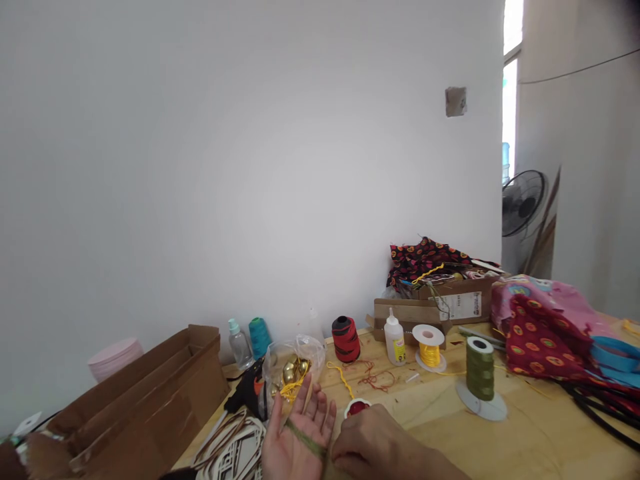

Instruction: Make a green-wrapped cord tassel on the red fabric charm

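Observation:
Palm up at the bottom middle, my left hand (303, 430) has its fingers stretched out and slightly apart. A flat band of green thread (306, 440) lies across that palm, wound around the hand. Close beside it on the right, my right hand (373, 441) is closed, knuckles up, near the end of the band; what its fingers hold is hidden. A spool of green thread (480, 373) stands on the table to the right. Behind my right hand sits a small white-rimmed dish (357, 407) with red inside, partly covered.
A long cardboard box (150, 400) and a clear bag of golden bells (295, 367) are at left. Toward the wall stand a red-and-black thread cone (345, 340), a glue bottle (395, 339) and a yellow cord spool (429, 350). Patterned fabric (547, 340) lies right.

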`<state>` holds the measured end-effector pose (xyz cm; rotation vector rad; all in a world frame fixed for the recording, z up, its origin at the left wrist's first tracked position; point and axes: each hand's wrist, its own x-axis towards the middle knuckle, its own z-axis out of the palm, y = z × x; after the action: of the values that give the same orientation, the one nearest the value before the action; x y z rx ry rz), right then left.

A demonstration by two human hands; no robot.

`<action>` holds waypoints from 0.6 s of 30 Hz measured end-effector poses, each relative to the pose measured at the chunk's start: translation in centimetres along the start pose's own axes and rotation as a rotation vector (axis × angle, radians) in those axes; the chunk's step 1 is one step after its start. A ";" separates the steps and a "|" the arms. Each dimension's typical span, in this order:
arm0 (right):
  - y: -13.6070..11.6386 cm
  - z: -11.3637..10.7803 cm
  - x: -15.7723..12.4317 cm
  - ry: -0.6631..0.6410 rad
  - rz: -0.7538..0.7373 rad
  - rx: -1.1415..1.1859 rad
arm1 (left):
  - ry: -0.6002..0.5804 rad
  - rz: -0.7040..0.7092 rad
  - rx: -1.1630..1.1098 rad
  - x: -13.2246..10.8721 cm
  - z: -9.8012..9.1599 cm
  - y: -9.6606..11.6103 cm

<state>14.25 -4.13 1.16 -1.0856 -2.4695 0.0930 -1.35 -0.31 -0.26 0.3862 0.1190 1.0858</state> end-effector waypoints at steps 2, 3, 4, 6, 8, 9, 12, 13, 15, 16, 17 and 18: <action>0.1 0.2 0.0 0.004 -0.019 -0.011 | -0.006 0.010 0.000 0.1 -0.1 0.0; 0.2 0.3 0.0 0.001 -0.031 -0.015 | -0.008 0.019 0.003 0.1 -0.2 0.0; 0.3 0.4 0.0 -0.003 -0.044 -0.015 | -0.012 0.028 0.007 0.1 -0.2 0.0; 0.5 0.7 -0.1 -0.008 -0.071 -0.006 | -0.028 0.034 0.017 0.1 -0.1 0.0; 0.6 0.9 -0.2 -0.009 -0.088 -0.001 | -0.056 0.027 0.028 0.1 0.0 0.0; 0.6 0.9 -0.2 -0.011 -0.098 0.003 | -0.071 0.020 0.035 0.1 0.1 0.0; 0.6 0.6 -0.3 -0.038 -0.132 0.034 | -0.112 0.008 0.057 0.0 0.3 -0.2; 0.5 0.4 -0.3 -0.051 -0.141 0.048 | -0.120 0.005 0.068 0.0 0.3 -0.2; 0.4 0.0 -0.2 -0.072 -0.144 0.062 | -0.123 0.002 0.098 0.1 0.3 -0.3; 0.3 -0.2 -0.1 -0.081 -0.143 0.060 | -0.119 0.003 0.114 0.1 0.2 -0.4; 0.2 -0.4 0.0 -0.091 -0.141 0.053 | -0.112 0.004 0.129 0.2 0.2 -0.4; 0.2 -0.5 0.0 -0.101 -0.137 0.045 | -0.105 0.005 0.143 0.2 0.1 -0.4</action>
<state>14.53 -4.05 1.55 -0.9107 -2.6108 0.1637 -0.86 -0.35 -0.32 0.5710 0.1024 1.0630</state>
